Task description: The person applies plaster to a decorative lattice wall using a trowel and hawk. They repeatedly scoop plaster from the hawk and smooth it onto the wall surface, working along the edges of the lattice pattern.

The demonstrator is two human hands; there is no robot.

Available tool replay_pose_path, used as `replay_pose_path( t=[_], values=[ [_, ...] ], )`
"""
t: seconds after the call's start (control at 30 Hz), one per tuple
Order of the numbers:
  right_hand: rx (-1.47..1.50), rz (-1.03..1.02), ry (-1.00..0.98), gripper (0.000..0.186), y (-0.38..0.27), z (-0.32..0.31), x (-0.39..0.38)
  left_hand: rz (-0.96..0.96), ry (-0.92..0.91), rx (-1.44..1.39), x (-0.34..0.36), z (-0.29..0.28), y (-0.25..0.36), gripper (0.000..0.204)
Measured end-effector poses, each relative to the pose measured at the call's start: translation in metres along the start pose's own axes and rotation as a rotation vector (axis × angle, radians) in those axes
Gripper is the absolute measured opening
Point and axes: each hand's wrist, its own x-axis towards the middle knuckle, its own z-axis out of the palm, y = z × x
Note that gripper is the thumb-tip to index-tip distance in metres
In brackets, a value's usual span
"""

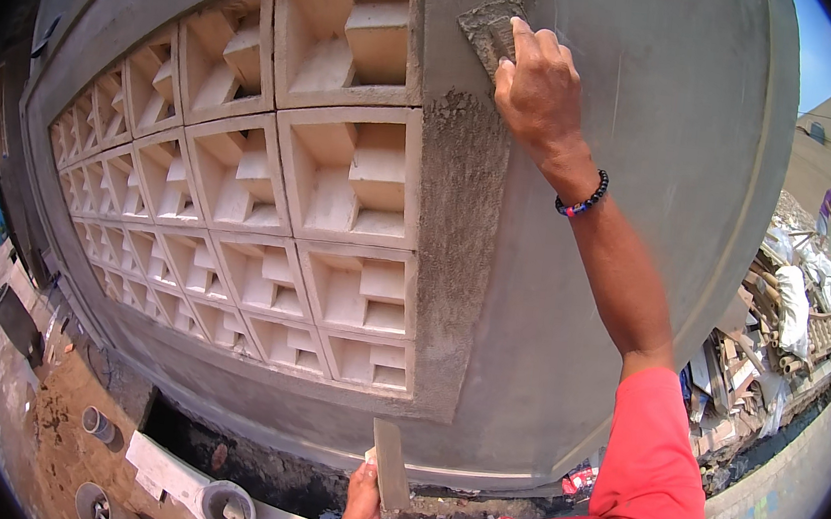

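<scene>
High on the wall, my right hand [542, 87] grips a plastering trowel [485, 28] smeared with grey mortar, its blade against the plaster. Under it runs a rough strip of mortar [454, 223], darker and lumpier at its top. To the strip's right is smooth grey plaster [629, 120]; to its left stand rows of cream ventilation blocks [348, 178] with stepped openings. Down at the lower edge, my left hand [362, 500] is closed around a flat, tan-grey board [391, 462], held upright in front of the wall's foot. Part of its grip is hidden.
A dark ditch [264, 480] runs along the wall's foot. Beside it stand a grey bucket [215, 500] with a tool inside, and further buckets [92, 507]. At right lies a rubble heap [780, 315] with white sacks; a person in purple [827, 204] stands beyond.
</scene>
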Motion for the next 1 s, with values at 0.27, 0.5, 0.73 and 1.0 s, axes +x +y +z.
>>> replay_pose_path(
  t=[0.27,0.5,0.73,1.0],
  values=[
    [0.614,0.148,0.083,0.048,0.028,-0.026,0.001,0.019,0.002,0.02,0.001,-0.003,0.01,0.04],
    [1.004,0.578,-0.011,0.047,0.001,-0.042,0.056,0.022,0.011,0.015,0.008,-0.018,-0.002,0.04],
    [1.105,0.526,-0.037,0.05,0.021,-0.008,-0.057,-0.035,-0.057,0.041,0.02,-0.002,-0.003,0.039],
    [0.305,0.183,0.094,0.045,0.034,-0.046,0.022,-0.02,-0.096,0.074,0.032,-0.003,-0.01,0.041]
  ],
)
